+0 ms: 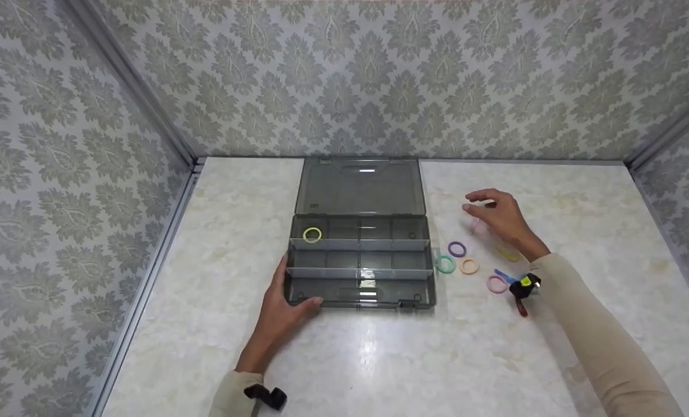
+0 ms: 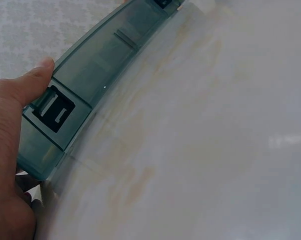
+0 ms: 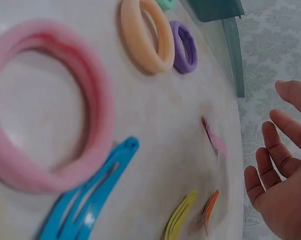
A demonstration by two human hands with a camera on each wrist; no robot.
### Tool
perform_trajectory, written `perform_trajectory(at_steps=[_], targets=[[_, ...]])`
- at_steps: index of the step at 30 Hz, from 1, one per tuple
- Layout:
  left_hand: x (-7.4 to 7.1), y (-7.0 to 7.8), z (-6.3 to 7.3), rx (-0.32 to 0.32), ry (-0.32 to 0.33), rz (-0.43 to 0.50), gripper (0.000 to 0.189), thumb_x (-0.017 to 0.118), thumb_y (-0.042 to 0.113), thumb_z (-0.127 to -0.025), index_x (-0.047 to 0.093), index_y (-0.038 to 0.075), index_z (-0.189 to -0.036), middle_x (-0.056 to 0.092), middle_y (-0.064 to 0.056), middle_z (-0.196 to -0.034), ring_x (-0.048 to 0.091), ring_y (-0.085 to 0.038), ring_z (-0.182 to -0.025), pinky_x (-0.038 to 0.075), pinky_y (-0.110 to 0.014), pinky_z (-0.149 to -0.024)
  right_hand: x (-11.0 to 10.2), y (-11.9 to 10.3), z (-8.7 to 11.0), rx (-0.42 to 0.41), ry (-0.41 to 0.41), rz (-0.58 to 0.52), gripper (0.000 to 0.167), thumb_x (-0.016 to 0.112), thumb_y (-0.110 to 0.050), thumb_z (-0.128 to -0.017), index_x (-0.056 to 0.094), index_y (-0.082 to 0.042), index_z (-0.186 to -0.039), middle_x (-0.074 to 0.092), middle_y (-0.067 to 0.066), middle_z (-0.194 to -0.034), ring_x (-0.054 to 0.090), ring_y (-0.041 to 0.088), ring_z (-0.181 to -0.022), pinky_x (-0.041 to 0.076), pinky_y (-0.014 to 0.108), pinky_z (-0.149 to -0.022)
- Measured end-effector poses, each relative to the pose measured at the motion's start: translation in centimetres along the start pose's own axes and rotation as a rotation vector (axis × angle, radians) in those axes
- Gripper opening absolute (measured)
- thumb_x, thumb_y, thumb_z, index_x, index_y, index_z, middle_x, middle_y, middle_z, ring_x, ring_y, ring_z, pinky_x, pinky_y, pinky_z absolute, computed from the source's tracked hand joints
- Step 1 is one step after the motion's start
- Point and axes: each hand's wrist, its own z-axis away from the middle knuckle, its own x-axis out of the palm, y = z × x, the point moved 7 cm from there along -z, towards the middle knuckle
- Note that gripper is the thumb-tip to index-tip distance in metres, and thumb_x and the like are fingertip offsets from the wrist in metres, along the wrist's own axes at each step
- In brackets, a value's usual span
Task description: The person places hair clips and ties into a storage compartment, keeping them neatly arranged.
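My left hand [image 1: 283, 315] grips the front left corner of a dark, see-through compartment box [image 1: 344, 303], its thumb on the front edge. The lid [image 1: 359, 191] lies folded back. In the back left compartment sits a yellow hair tie [image 1: 312, 234]. My right hand [image 1: 498, 217] hovers over the table right of the box; the right wrist view shows its fingers loosely bent and holding nothing. Near it lie a purple hair tie [image 1: 457, 249], a green hair tie [image 1: 446, 264], a peach hair tie [image 1: 475, 271] and a pink hair tie [image 3: 98, 100].
Snap hair clips lie among the ties: a blue clip [image 3: 85, 210], a yellow clip [image 3: 179, 217], an orange clip [image 3: 209, 210] and a pink clip [image 3: 218, 143]. Patterned walls [image 1: 344, 75] enclose the marble-look table [image 1: 228, 231] at the back and sides.
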Motion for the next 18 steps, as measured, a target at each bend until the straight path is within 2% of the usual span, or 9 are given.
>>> perform_trajectory(at_steps=[3,9,14,18], targets=[[0.0,-0.1,-0.1,0.011,-0.001,-0.001,0.121,0.096,0.034,-0.089,0.018,0.010,-0.177,0.025,-0.019,-0.180,0.022,-0.041,-0.167,0.025,-0.064,-0.134,-0.7,0.9,0.4,0.045,-0.003,0.012,0.045,0.074,-0.032,-0.109,0.072,0.001,-0.139,0.067,0.022,-0.141,0.060,0.036,-0.129,0.047,0.034,-0.107],[0.0,0.0,-0.1,0.026,0.008,0.015,0.123,0.098,0.034,-0.087,0.018,0.008,-0.177,0.026,-0.020,-0.180,0.023,-0.042,-0.167,0.025,-0.063,-0.134,-1.8,2.1,1.5,0.070,0.007,0.018,0.048,0.075,-0.036,-0.108,0.072,0.000,-0.140,0.066,0.021,-0.142,0.064,0.027,-0.118,0.049,0.013,-0.091],[0.0,0.0,-0.1,0.042,0.009,0.034,0.125,0.099,0.033,-0.085,0.018,0.009,-0.177,0.026,-0.021,-0.180,0.023,-0.042,-0.167,0.024,-0.062,-0.134,-2.5,3.3,2.5,0.068,0.017,0.047,0.047,0.074,-0.035,-0.108,0.071,0.000,-0.140,0.067,0.022,-0.139,0.063,0.021,-0.115,0.048,0.007,-0.089],[0.0,0.1,0.0,0.046,0.008,0.037,0.125,0.099,0.034,-0.085,0.018,0.010,-0.177,0.027,-0.020,-0.180,0.024,-0.042,-0.166,0.025,-0.062,-0.134,-3.0,4.1,3.3,0.086,0.020,0.070,0.046,0.074,-0.033,-0.109,0.071,0.000,-0.141,0.067,0.021,-0.138,0.062,0.024,-0.119,0.047,0.007,-0.091]])
